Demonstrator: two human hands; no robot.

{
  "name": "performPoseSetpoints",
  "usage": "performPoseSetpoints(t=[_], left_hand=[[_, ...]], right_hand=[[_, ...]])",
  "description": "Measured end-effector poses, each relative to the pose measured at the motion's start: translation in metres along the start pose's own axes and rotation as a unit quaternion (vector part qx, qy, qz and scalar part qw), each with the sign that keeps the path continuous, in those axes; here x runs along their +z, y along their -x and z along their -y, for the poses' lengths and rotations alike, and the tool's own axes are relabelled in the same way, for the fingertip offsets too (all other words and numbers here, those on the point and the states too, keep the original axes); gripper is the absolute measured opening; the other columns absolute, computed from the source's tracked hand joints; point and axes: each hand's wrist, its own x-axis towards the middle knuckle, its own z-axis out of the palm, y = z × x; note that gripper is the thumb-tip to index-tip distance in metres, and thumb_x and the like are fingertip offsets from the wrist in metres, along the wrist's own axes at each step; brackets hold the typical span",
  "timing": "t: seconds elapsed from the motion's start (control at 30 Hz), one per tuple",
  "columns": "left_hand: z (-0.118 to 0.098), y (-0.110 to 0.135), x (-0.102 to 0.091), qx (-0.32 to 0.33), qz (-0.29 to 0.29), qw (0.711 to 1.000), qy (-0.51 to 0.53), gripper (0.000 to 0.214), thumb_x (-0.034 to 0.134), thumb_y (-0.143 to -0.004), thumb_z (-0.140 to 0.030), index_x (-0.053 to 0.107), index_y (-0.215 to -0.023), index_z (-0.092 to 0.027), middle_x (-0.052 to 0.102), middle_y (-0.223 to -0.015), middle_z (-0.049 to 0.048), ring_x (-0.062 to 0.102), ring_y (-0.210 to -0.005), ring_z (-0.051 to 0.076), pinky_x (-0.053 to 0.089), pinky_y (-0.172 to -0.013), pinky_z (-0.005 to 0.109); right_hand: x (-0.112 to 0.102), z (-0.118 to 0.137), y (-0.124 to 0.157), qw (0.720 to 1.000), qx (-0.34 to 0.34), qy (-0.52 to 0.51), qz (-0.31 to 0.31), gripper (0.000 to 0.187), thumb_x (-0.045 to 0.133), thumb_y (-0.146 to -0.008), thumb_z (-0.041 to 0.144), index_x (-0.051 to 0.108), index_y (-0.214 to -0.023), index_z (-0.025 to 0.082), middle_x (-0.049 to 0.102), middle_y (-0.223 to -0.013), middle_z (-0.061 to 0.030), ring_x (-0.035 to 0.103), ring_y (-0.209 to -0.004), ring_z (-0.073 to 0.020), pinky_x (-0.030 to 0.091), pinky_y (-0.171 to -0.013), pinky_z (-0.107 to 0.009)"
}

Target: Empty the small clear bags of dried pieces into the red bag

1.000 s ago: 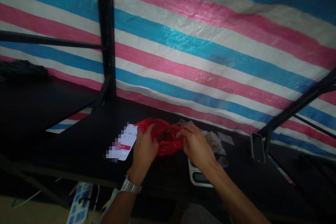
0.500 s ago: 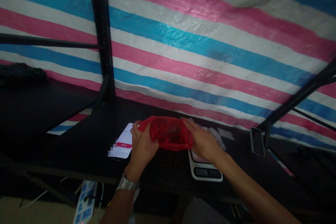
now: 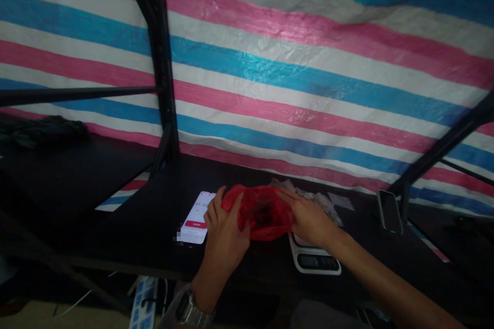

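Observation:
A red plastic bag (image 3: 270,229) is held between my two hands above the black shelf, its mouth spread open towards me. Something dark shows inside the bag, but I cannot make out what it is. My left hand (image 3: 227,229) grips the bag's left rim, with a metal-band watch (image 3: 193,313) on the wrist. On the opposite side my right hand (image 3: 309,216) holds the right rim. Under and beside the right hand sits a white digital scale (image 3: 318,264), partly covered by that hand. Clear plastic bags (image 3: 326,208) lie behind it.
A phone with a lit timer screen (image 3: 196,218) lies left of my left hand. Another phone (image 3: 389,212) leans near the right metal strut. A black post (image 3: 164,61) rises at left before the striped sheet (image 3: 309,87). A power strip (image 3: 143,303) hangs below the shelf.
The bag's mouth has opened wider and rounder. My left hand has turned, showing more of its back. The whole view has shifted, so the shelf sits lower and further right.

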Motion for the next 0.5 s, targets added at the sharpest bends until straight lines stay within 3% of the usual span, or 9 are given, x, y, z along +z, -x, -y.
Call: performPoseSetpoints(t=[0.17, 0.3, 0.37, 0.5], left_hand=[[0.001, 0.02, -0.002, 0.037, 0.017, 0.997, 0.058, 0.072, 0.06, -0.093, -0.014, 0.041, -0.161, -0.03, 0.034, -0.165, 0.0166, 0.035, -0.154, 0.041, 0.039, -0.121, 0.065], [-0.002, 0.023, 0.003, 0.037, 0.071, 0.983, 0.168, 0.1, 0.06, -0.086, -0.004, 0.014, -0.171, -0.029, 0.022, -0.171, 0.0168, 0.029, -0.162, 0.036, 0.036, -0.128, 0.056], [-0.005, 0.022, 0.007, 0.021, 0.078, 0.977, 0.2, 0.106, 0.058, -0.082, 0.001, 0.011, -0.172, -0.029, 0.019, -0.172, 0.0172, 0.032, -0.161, 0.035, 0.035, -0.13, 0.054], [-0.012, 0.019, 0.016, 0.002, 0.038, 0.974, 0.222, 0.109, 0.053, -0.077, 0.009, 0.013, -0.172, -0.028, 0.028, -0.164, 0.0184, 0.043, -0.155, 0.034, 0.03, -0.131, 0.057]], right_hand=[[0.008, 0.01, 0.011, 0.998, -0.017, 0.058, 0.011, 0.079, 0.06, -0.087, 0.003, 0.047, -0.162, 0.026, 0.047, -0.169, -0.0106, 0.056, -0.147, -0.0299, 0.049, -0.121, -0.049], [0.019, 0.021, 0.016, 0.997, -0.06, 0.058, 0.004, 0.1, 0.049, -0.073, -0.01, 0.039, -0.166, 0.024, 0.038, -0.174, -0.0094, 0.051, -0.151, -0.0286, 0.048, -0.123, -0.048], [0.023, 0.024, 0.015, 0.996, -0.082, 0.042, 0.002, 0.108, 0.046, -0.068, -0.012, 0.033, -0.168, 0.025, 0.035, -0.175, -0.0096, 0.051, -0.152, -0.0282, 0.049, -0.122, -0.048], [0.023, 0.019, 0.011, 0.992, -0.122, 0.012, -0.012, 0.117, 0.045, -0.065, -0.014, 0.023, -0.171, 0.03, 0.031, -0.177, -0.0097, 0.051, -0.152, -0.0277, 0.049, -0.122, -0.047]])
